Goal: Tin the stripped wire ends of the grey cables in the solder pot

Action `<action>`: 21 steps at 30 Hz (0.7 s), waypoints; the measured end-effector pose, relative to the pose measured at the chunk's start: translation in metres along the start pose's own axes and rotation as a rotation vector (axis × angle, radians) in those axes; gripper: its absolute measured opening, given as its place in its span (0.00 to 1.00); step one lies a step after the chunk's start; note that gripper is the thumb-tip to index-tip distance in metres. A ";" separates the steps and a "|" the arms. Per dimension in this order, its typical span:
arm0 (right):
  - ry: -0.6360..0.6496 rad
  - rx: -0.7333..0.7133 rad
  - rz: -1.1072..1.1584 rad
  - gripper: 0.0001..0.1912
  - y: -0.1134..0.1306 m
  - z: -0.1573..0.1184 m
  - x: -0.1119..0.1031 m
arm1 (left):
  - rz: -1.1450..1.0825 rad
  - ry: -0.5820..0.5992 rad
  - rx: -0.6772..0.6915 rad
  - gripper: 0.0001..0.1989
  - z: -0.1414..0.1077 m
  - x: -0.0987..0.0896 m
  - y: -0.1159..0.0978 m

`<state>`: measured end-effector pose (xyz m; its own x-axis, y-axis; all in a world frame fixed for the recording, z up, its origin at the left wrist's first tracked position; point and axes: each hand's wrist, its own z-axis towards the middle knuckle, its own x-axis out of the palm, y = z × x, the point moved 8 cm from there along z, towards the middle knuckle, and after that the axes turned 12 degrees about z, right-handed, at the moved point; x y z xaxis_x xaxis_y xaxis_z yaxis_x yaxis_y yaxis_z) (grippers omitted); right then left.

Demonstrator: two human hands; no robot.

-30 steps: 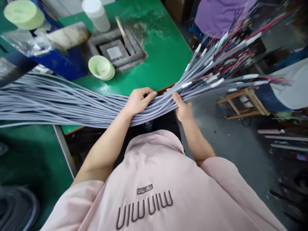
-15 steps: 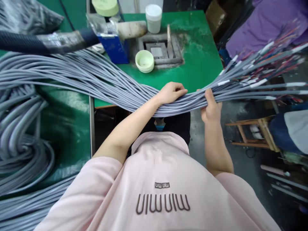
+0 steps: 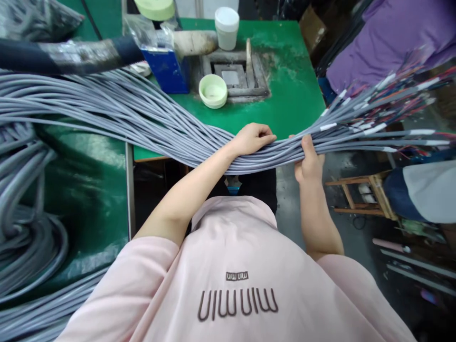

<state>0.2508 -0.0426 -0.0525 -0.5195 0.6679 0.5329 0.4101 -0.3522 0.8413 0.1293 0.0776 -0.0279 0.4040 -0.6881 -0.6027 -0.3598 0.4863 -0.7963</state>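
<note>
A thick bundle of grey sheathed cables [image 3: 142, 118] runs across my lap from left to right. My left hand [image 3: 254, 138] lies curled over its top, and my right hand [image 3: 309, 159] grips it from below with the thumb across it. To the right of my hands, the cables fan out into white-banded ends [image 3: 374, 126], with thin red, blue and other coloured wires [image 3: 423, 90] beyond them. At the left, more of the grey cable lies in a loose coil [image 3: 24, 204] on the green bench.
A green workbench [image 3: 288, 80] holds a white-lidded jar [image 3: 227, 28], a pale green bowl [image 3: 213, 91], a blue box [image 3: 166, 71] and a metal-framed recess [image 3: 235, 76]. A person in purple [image 3: 388, 42] stands at upper right. Another person [image 3: 423, 192] sits right, beyond a wooden stool [image 3: 366, 197].
The view has swung from a tilted angle to a level one, bringing the cable coil into sight at the left. Both hands keep hold of the bundle, which now lies flatter.
</note>
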 end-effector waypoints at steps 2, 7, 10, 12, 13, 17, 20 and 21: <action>-0.031 0.025 0.000 0.21 -0.003 0.000 -0.003 | 0.007 0.008 -0.014 0.14 -0.001 0.000 -0.001; -0.050 0.072 -0.058 0.23 -0.009 0.001 -0.007 | 0.011 0.024 -0.097 0.14 -0.004 -0.003 0.002; -0.063 0.063 -0.071 0.24 -0.011 0.000 -0.010 | 0.033 0.031 -0.126 0.15 -0.004 -0.003 0.005; -0.063 0.060 -0.064 0.24 -0.013 -0.002 -0.012 | 0.052 0.033 -0.122 0.16 -0.005 -0.002 0.005; -0.065 0.061 -0.058 0.24 -0.013 -0.004 -0.013 | 0.059 0.036 -0.118 0.16 -0.006 -0.001 0.005; -0.046 0.107 -0.047 0.22 -0.017 -0.013 -0.015 | 0.070 0.051 -0.116 0.19 -0.009 0.001 0.005; 0.045 0.143 -0.007 0.22 -0.020 -0.021 -0.014 | 0.078 0.058 -0.119 0.20 -0.014 0.001 0.005; 0.085 0.148 0.010 0.23 -0.021 -0.024 -0.014 | 0.073 0.063 -0.117 0.20 -0.015 0.001 0.005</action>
<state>0.2313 -0.0601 -0.0755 -0.5735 0.6049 0.5525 0.5183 -0.2544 0.8165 0.1147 0.0714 -0.0320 0.3214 -0.6875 -0.6512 -0.4835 0.4722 -0.7371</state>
